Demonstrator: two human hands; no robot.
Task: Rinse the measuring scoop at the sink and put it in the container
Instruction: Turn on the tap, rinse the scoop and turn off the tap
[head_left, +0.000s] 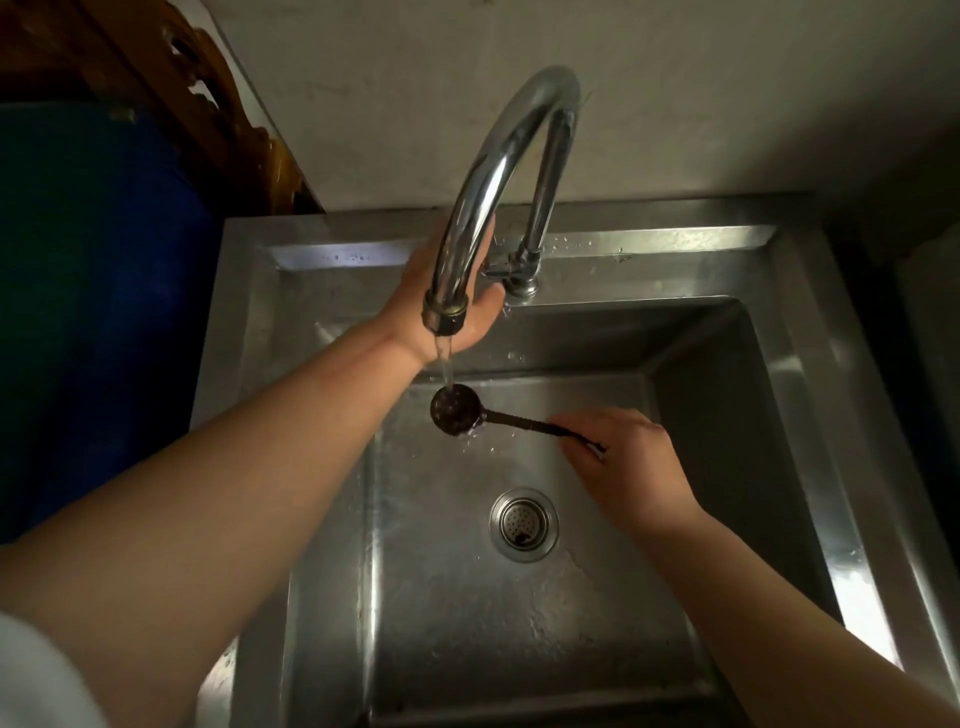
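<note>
A dark, long-handled measuring scoop (454, 410) is held level over the steel sink (810, 415), its round bowl right under the running water from the tap. My right hand (634, 462) pinches the end of its thin handle. My left hand (410, 306) reaches behind the curved chrome faucet (498, 156) to the tap lever (496, 268), with the thumb below the lever and the fingers above it. The spout hides most of that grip. No container is in view.
The sink basin is wet, with a round drain strainer (523, 525) in its floor. A large blue object (93, 312) and carved wooden furniture (208, 104) stand to the left of the sink. A plain wall rises behind the faucet.
</note>
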